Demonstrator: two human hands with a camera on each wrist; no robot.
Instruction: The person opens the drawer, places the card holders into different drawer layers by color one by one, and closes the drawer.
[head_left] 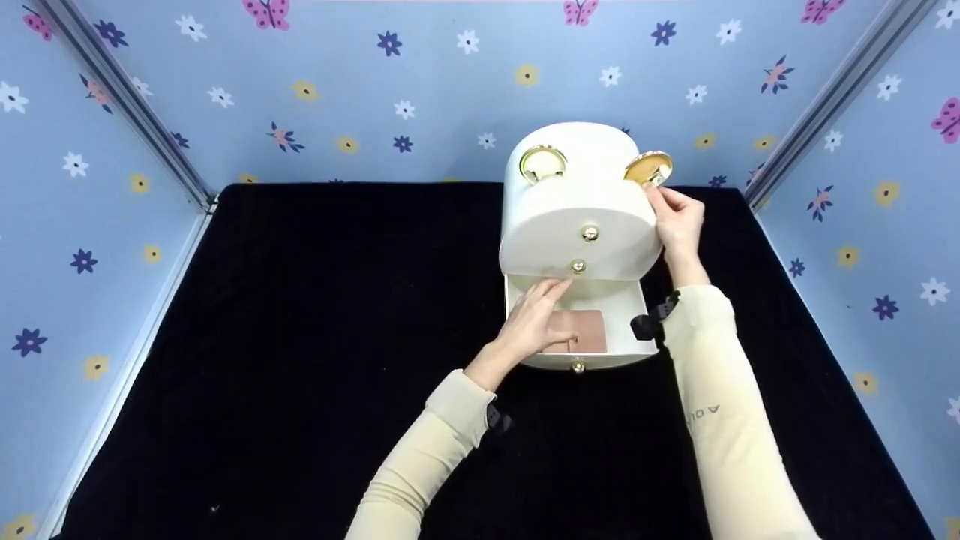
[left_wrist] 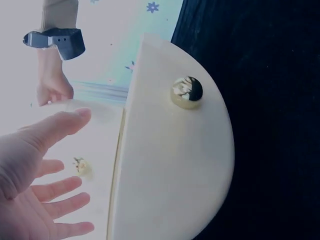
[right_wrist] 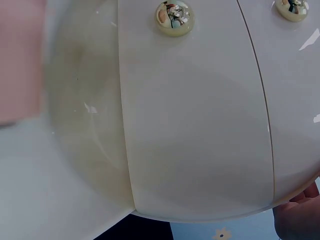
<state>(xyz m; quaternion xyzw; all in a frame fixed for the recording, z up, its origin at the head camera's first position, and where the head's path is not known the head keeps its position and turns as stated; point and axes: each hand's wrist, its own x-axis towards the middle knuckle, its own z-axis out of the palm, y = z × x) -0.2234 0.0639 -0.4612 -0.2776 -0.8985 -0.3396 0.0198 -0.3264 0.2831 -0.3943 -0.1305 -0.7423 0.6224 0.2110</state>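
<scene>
A white, rounded drawer box with gold knobs stands at the back. Its bottom drawer is pulled out, and a flat pink case lies inside. My left hand is over that drawer, thumb in front of the case and fingertips near the lower edge of the drawer above. In the left wrist view, the left hand has its fingers spread and holds nothing. At the box's upper right, my right hand pinches the lower edge of a round gold ear; its fingertips are partly hidden.
A second gold ear stands on the box's left side. Black cloth covers the table. Blue flowered panels rise behind and on both sides, close behind the box. Dark cameras are strapped to both wrists.
</scene>
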